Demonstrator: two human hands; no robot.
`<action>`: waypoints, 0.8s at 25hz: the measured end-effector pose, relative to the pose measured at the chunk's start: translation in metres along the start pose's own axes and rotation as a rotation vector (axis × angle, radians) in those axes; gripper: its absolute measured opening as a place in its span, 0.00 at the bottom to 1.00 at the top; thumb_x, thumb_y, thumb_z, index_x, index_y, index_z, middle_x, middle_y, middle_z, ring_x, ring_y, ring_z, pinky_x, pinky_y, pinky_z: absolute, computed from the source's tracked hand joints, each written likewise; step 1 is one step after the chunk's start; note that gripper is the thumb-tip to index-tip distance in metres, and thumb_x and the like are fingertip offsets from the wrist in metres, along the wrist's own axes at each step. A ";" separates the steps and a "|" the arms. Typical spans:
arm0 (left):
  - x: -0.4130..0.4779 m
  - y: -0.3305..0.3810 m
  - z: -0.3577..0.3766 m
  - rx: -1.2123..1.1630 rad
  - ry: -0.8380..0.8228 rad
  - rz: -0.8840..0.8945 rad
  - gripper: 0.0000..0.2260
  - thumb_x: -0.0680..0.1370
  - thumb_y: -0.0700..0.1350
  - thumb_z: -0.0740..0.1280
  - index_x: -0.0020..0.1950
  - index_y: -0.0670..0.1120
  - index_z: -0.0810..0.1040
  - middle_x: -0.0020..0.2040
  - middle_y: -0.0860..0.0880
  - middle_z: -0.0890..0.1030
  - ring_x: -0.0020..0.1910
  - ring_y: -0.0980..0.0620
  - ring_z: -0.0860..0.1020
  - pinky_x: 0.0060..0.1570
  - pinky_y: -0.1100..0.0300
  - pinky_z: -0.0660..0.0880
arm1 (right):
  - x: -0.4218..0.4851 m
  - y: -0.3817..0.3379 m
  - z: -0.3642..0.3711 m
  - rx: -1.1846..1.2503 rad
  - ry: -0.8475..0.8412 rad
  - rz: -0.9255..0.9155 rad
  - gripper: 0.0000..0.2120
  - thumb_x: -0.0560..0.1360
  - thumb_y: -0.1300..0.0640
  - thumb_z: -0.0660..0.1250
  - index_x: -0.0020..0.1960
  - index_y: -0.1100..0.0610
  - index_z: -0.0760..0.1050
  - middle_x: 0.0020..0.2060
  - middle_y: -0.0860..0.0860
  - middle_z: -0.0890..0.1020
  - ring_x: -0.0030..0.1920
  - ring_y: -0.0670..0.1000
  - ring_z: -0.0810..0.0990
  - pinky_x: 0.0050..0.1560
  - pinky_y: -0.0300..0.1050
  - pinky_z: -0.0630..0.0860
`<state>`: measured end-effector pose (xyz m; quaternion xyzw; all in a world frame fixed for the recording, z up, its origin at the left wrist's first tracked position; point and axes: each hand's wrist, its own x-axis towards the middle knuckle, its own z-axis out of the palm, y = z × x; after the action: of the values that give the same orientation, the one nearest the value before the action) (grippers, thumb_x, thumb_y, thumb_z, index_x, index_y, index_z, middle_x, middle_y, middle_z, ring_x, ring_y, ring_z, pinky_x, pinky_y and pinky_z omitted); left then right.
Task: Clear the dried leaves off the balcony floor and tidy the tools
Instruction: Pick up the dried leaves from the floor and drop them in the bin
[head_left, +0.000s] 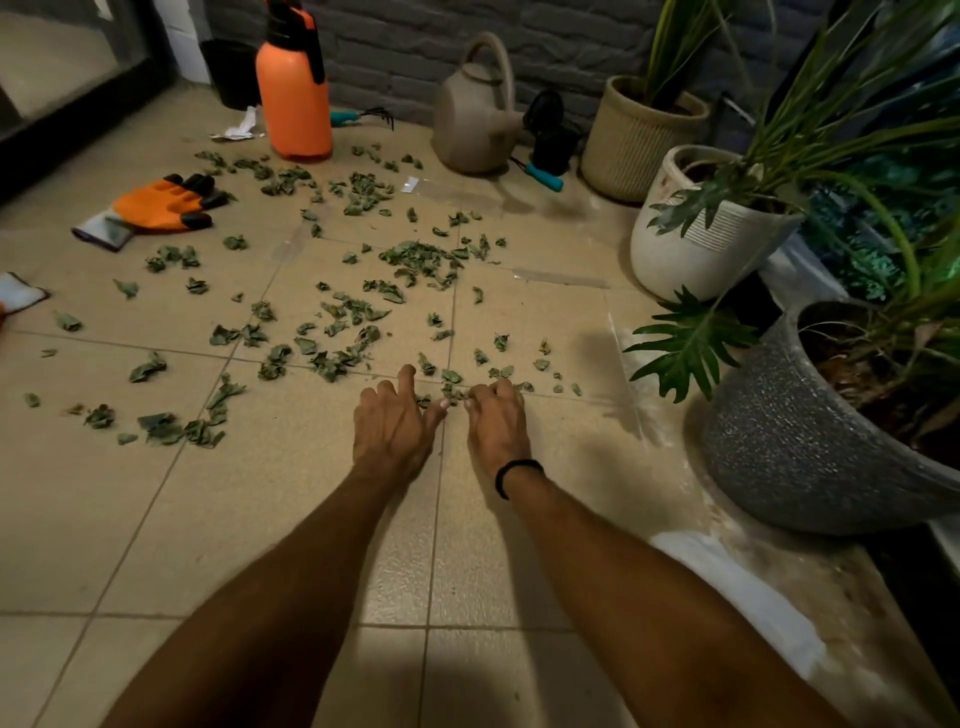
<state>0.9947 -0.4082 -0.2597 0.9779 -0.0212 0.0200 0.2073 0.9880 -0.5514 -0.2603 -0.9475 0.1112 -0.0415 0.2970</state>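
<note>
Dried green leaves (415, 260) lie scattered over the beige tiled balcony floor (260, 519). Both my hands are down on the tiles side by side at the near edge of the scatter. My left hand (392, 423) has bent fingers, with its thumb and forefinger closed around a small leaf. My right hand (496, 415), with a black band at the wrist, is curled round a little clump of leaves (453, 394) lying between the two hands. An orange sprayer bottle (293, 88), a beige watering can (475, 114) and an orange-and-black glove (166, 203) are farther back.
A teal-handled hand rake (358, 117) lies behind the sprayer, and another teal-handled tool (544, 176) lies by small black pots (550, 135). Along the right stand a beige ribbed planter (631, 140), a white pot (696, 254) and a grey pot (779, 436). A second glove (18, 293) pokes in at the left edge.
</note>
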 end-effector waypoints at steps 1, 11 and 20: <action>0.002 0.002 0.003 0.045 -0.014 0.015 0.33 0.79 0.70 0.49 0.76 0.48 0.58 0.61 0.38 0.76 0.57 0.41 0.73 0.55 0.46 0.73 | -0.001 -0.001 0.001 0.007 0.040 -0.014 0.07 0.81 0.59 0.59 0.52 0.55 0.76 0.53 0.52 0.72 0.54 0.51 0.71 0.57 0.48 0.73; 0.003 0.020 0.018 0.152 0.014 0.057 0.14 0.84 0.52 0.53 0.58 0.46 0.73 0.49 0.46 0.77 0.45 0.47 0.73 0.47 0.51 0.70 | 0.017 0.048 -0.050 0.328 0.353 0.488 0.12 0.79 0.65 0.59 0.58 0.58 0.78 0.59 0.55 0.78 0.53 0.51 0.75 0.48 0.31 0.71; 0.002 0.022 0.021 -0.339 0.093 -0.100 0.06 0.82 0.48 0.60 0.47 0.48 0.69 0.42 0.48 0.73 0.42 0.47 0.73 0.41 0.49 0.75 | 0.039 0.034 0.006 -0.165 0.190 0.035 0.07 0.80 0.62 0.58 0.55 0.53 0.71 0.54 0.53 0.71 0.54 0.54 0.71 0.54 0.46 0.72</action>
<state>0.9959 -0.4372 -0.2695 0.9268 0.0339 0.0508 0.3706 1.0206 -0.5843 -0.2842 -0.9584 0.1584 -0.1164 0.2068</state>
